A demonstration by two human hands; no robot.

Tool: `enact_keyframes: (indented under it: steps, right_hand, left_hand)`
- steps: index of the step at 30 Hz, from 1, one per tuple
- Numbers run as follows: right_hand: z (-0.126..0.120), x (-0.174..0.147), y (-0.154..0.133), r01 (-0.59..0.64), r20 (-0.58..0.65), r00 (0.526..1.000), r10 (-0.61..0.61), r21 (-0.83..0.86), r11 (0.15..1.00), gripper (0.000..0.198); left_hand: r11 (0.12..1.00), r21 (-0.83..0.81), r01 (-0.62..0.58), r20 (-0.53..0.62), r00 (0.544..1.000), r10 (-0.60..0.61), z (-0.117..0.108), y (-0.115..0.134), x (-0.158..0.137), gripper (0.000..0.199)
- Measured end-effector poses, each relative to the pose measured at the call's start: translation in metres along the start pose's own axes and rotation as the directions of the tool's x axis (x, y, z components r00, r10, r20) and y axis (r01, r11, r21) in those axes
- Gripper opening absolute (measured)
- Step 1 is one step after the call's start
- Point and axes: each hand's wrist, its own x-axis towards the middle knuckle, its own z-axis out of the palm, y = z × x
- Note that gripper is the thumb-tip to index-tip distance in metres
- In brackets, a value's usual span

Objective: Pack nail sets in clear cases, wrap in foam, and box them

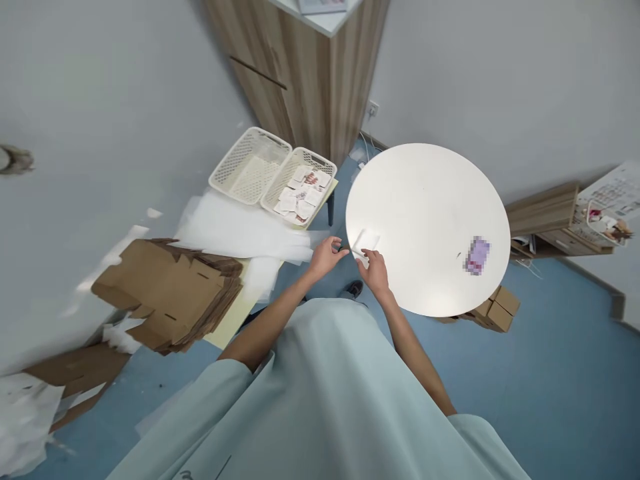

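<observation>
My left hand [326,259] is closed in a pinch just off the left edge of the round white table [430,193]. Something small and dark shows at its fingertips, too small to name. My right hand [375,272] is at the table's edge, thumb and fingers closed on the near end of a small white sheet-like piece [368,239]. That piece lies partly on the tabletop, and its white blends into the surface. The two hands are close together, fingertips pointing toward each other.
A phone-like purple item [477,256], blurred out, lies on the table's right side. To the left are white baskets [250,167], one holding printed cards [303,193], white foam sheeting [225,223] and stacked flat cardboard [165,287]. A wooden cabinet [310,80] stands behind.
</observation>
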Motion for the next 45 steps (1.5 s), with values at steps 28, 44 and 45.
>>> enact_keyframes:
  steps: [28, 44, 45]
  right_hand:
    - [0.142, -0.052, -0.284, 0.514, 0.552, 0.736, -0.392, -0.078, 0.854, 0.034]
    - [0.202, -0.051, -0.324, 0.748, 0.715, 0.486, -0.502, -0.044, 0.662, 0.029]
    - [0.212, -0.051, -0.326, 0.778, 0.738, 0.451, -0.502, -0.048, 0.627, 0.029]
  left_hand:
    - [0.926, 0.164, 0.341, -0.375, 0.89, -0.261, -0.238, -0.263, -0.234, 0.03]
    - [0.873, 0.34, 0.348, -0.357, 0.907, -0.223, -0.253, -0.262, -0.23, 0.04]
    - [0.861, 0.355, 0.365, -0.367, 0.901, -0.231, -0.254, -0.262, -0.228, 0.04]
